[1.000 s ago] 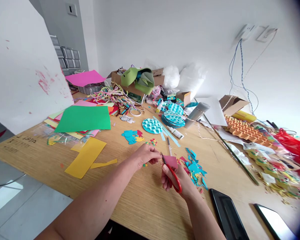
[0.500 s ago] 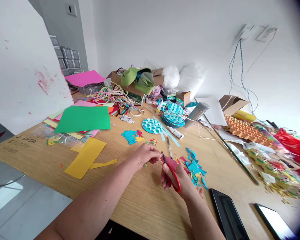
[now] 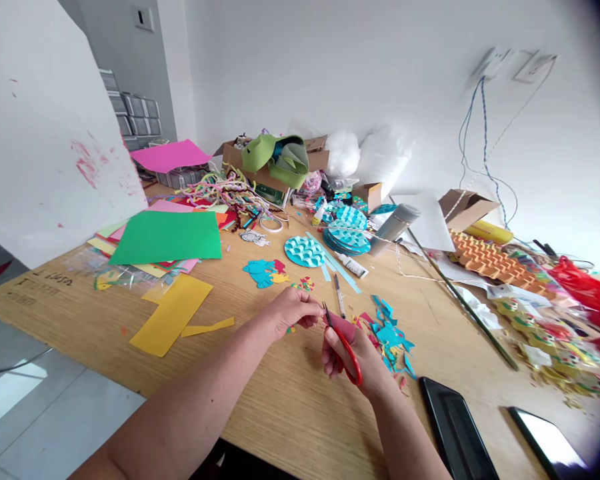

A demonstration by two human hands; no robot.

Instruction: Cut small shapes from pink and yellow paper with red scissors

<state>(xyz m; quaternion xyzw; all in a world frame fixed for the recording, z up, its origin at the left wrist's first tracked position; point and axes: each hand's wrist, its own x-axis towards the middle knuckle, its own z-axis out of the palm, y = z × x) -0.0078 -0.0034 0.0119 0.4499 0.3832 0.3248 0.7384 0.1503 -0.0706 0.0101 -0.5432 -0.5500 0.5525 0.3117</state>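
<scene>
Over the middle of the table, my left hand (image 3: 296, 312) is closed in a pinch at the left end of a dark red piece of paper (image 3: 346, 327). My fingers hide the exact spot where they grip it. My right hand (image 3: 363, 360) is wrapped round the red handles of a pair of scissors (image 3: 350, 357), whose dark blades point up and away from me against the paper, close to my left fingertips. Just beyond the paper lies a pen (image 3: 339, 297). To the right are scattered blue paper scraps (image 3: 390, 333).
Blue fish cutouts (image 3: 260, 272), yellow paper (image 3: 173, 317) and a green sheet (image 3: 167, 237) lie leftward. Round turquoise honeycomb pieces (image 3: 304, 251), a glue tube (image 3: 353, 265) and a grey cylinder (image 3: 394, 229) stand farther back. At right are a green stick (image 3: 460, 300) and two phones (image 3: 455, 427) (image 3: 550, 443).
Hardly anything differs. Both hands, the scissors and the dark red paper stay almost in place, with only a very slight shift of the paper behind the blades.
</scene>
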